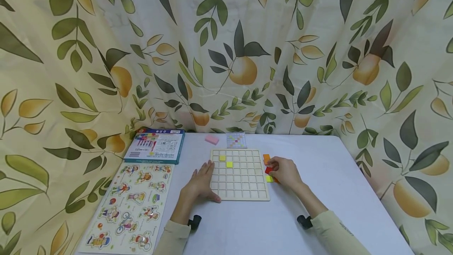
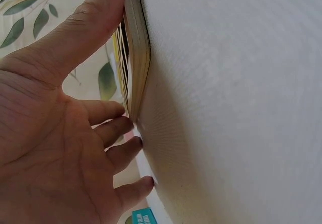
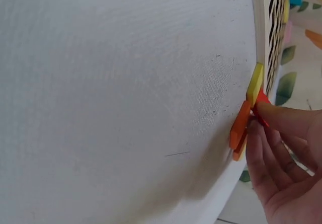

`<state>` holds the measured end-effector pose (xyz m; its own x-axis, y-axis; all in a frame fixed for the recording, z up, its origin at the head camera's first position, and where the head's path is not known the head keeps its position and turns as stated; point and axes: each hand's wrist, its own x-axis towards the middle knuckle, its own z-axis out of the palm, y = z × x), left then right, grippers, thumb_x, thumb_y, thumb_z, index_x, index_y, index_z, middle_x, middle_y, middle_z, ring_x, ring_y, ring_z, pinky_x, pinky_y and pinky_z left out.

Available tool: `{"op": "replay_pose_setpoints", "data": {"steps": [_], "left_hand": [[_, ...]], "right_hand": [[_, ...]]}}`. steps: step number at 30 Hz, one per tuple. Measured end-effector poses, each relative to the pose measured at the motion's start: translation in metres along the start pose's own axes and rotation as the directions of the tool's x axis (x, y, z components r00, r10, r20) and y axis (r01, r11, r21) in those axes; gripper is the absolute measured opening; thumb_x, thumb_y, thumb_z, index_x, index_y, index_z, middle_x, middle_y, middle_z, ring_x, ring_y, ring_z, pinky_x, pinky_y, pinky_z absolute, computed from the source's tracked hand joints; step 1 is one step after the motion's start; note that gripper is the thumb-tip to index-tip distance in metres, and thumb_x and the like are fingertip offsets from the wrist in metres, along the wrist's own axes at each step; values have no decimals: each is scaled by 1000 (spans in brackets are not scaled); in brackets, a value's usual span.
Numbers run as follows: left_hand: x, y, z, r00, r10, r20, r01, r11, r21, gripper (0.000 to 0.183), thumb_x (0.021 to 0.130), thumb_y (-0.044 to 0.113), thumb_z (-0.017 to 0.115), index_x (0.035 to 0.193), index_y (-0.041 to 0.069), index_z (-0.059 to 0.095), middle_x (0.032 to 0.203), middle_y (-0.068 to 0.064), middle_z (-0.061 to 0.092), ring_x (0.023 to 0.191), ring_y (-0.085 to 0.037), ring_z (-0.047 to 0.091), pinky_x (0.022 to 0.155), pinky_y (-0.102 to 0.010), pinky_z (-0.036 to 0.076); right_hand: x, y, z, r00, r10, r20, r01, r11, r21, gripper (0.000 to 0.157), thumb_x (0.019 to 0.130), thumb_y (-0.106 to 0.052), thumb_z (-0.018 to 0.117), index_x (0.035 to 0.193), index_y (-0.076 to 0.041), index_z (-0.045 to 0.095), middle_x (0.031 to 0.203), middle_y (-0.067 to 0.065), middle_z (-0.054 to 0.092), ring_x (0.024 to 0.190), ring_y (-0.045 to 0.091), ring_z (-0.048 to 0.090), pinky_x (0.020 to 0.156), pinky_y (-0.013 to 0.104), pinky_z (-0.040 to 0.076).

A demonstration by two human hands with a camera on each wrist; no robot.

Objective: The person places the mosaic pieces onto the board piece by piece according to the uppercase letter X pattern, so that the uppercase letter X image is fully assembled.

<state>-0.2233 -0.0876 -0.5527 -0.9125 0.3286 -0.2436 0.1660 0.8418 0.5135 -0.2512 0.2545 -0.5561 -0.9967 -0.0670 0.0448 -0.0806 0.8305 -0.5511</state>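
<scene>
A wooden grid board (image 1: 240, 194) lies on the table, with two yellow square tiles, one (image 1: 222, 158) nearer the far-left corner and the other (image 1: 229, 164) diagonally beside it. My left hand (image 1: 199, 182) rests along the board's left edge, fingers spread and thumb by the near corner; the left wrist view shows the thumb against the board's side. To the right of the board, my right hand (image 1: 286, 172) pinches a red tile (image 3: 262, 99) between thumb and fingers. Around it lie a yellow tile (image 3: 255, 83) and orange tiles (image 3: 240, 126), partly hidden by the hand in the head view.
Behind the board are a pink block (image 1: 212, 139) and a small coloured pattern card (image 1: 236, 140). A blue-edged box (image 1: 153, 146) and a white picture-puzzle board (image 1: 132, 207) lie along the table's left side. A patterned curtain (image 1: 226, 101) hangs behind the table.
</scene>
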Motion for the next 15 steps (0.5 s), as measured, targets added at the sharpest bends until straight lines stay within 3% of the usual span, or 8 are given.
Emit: {"op": "replay_pose_setpoints", "data": {"steps": [15], "left_hand": [[0, 1, -1, 1000, 6, -3, -6, 1000, 5, 137, 59, 38, 103, 165, 1, 23, 173, -18, 17, 160, -35, 12, 128, -60, 11]], "right_hand": [[7, -4, -12, 999, -15, -51, 26, 974, 223, 24, 87, 0, 81, 111, 0, 75, 94, 5, 78, 84, 18, 75, 73, 28, 62]]}}
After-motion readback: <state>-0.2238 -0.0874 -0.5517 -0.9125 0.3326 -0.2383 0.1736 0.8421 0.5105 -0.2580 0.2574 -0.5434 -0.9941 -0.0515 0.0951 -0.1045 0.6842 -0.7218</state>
